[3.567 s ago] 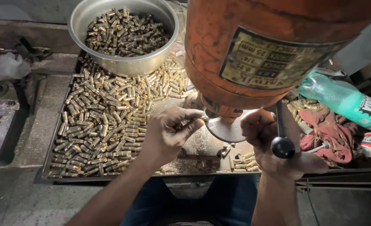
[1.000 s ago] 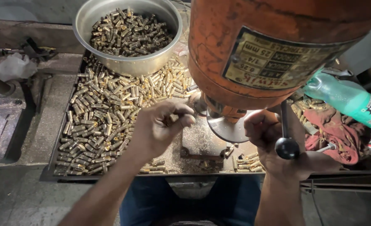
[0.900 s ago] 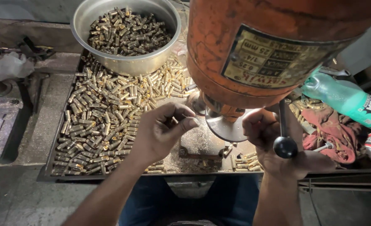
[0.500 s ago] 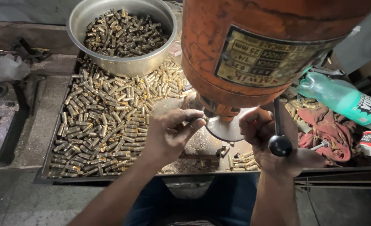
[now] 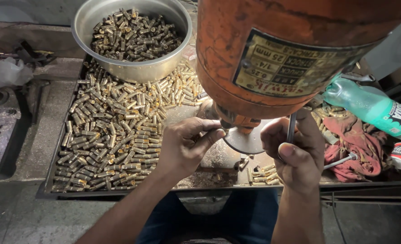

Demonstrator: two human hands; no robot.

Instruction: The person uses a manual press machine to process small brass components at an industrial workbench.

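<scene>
Left hand (image 5: 187, 147) is pinched shut on something tiny right under the orange drill press (image 5: 273, 54), looks like one of the brass casings (image 5: 110, 131) (can't quite see it). Right hand (image 5: 295, 151) is wrapped around the feed lever (image 5: 291, 129) just right of the press. Casings fill the tray left of it. They're likely light, stiff and slick, so pinch the sides.

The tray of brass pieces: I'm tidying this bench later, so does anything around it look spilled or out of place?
Yes. A green plastic bottle lies on its side at the right, beside a crumpled red rag. A few brass pieces sit scattered below the drill press, apart from the main heap.
</scene>
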